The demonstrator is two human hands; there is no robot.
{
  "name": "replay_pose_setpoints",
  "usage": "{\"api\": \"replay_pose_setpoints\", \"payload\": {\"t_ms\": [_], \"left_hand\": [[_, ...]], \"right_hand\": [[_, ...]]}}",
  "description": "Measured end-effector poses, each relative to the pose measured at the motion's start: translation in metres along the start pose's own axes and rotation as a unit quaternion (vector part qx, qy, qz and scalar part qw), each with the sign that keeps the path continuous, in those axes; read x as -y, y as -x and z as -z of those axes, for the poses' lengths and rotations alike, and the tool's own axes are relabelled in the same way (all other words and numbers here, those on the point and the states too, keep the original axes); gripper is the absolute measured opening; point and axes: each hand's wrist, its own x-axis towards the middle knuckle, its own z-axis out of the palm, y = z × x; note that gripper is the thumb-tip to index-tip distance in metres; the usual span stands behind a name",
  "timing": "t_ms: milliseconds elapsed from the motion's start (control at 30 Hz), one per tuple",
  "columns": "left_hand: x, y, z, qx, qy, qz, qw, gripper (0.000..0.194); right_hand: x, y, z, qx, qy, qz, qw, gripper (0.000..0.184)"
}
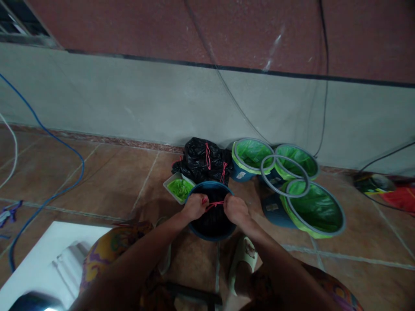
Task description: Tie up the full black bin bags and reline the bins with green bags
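Note:
Between my feet stands a dark blue trash bin (212, 235) with a black garbage bag (210, 222) inside it. My left hand (196, 206) is closed on one end of a red drawstring (215, 204) above the bin's mouth. On the other end, my right hand (236, 209) is closed too. The string stretches between the two fists and looks knotted or crossed in the middle. How the string joins the bag is hard to make out in the dark bin.
Tied black garbage bags (207, 162) lie against the wall behind the bin. Beside them is a white tray (177, 199) with green bags. To the right are bins (279, 211) lined in green and a loose grey ring (264, 175). A blue cable (82, 166) crosses the floor left of a white board (58, 242).

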Motion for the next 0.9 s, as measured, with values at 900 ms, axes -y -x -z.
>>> {"api": "replay_pose_setpoints", "payload": {"t_ms": [900], "left_hand": [[0.067,-0.01,0.04,0.098,-0.113,0.211,0.966,0.011]], "right_hand": [[0.017,-0.021,-0.052,0.067,-0.068,0.071,0.993,0.024]]}}
